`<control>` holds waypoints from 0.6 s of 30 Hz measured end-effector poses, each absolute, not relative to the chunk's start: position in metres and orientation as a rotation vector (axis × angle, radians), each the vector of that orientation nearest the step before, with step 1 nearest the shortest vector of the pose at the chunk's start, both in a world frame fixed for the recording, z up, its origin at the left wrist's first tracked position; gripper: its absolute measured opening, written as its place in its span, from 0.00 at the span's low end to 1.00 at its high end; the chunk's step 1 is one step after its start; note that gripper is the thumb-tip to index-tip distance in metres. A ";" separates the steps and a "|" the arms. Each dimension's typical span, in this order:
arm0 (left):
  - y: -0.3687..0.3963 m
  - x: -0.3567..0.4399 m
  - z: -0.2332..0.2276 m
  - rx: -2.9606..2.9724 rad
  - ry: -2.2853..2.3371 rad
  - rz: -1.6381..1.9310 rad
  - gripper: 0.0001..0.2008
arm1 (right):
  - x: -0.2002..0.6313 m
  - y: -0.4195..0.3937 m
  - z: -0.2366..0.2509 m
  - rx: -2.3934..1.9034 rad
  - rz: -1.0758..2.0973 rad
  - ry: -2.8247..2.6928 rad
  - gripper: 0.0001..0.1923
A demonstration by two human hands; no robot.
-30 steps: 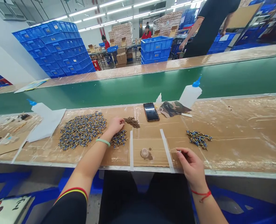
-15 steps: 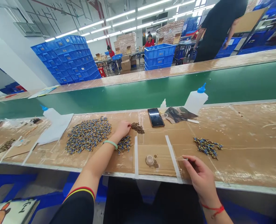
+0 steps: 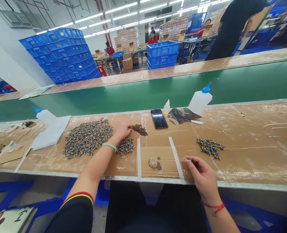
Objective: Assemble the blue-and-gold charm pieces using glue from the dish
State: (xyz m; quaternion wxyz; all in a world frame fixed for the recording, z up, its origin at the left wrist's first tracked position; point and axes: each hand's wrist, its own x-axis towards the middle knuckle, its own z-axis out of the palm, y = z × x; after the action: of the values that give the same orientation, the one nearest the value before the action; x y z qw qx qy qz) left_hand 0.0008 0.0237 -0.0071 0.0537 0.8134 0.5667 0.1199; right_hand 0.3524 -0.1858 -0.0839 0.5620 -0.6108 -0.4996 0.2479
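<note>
Left hand [image 3: 122,130] is now pinching at the near edge of the little brown pile [image 3: 140,129] on the bench [image 3: 255,145], fingers closing together, having crept over from beside it. Right hand [image 3: 203,176] is still waiting at the bench edge, fingers clamped on a tiny piece [image 3: 189,159].

On the worktop [image 3: 255,145], a big heap [image 3: 87,137] is lying at the left, with a small heap [image 3: 125,146] just to its right and a bead pile [image 3: 140,129] behind that. The phone [image 3: 159,118] is sitting right of the beads, the bottle [image 3: 199,101] standing further right. Another cluster [image 3: 210,147] is lying well to the right, and the cap [image 3: 153,162] is resting near the front edge between two tape strips [image 3: 174,155].
</note>
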 end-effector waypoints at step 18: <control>0.026 0.003 -0.005 2.897 1.521 0.120 0.12 | 0.343 -0.187 -0.073 -1.413 0.585 -1.152 0.24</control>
State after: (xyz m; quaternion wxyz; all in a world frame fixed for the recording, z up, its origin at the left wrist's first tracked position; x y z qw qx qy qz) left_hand 0.0027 0.0261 -0.0049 -0.0663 0.8829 0.4634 0.0367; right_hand 0.3433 -0.1871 -0.0732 0.5757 -0.6035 -0.4918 0.2500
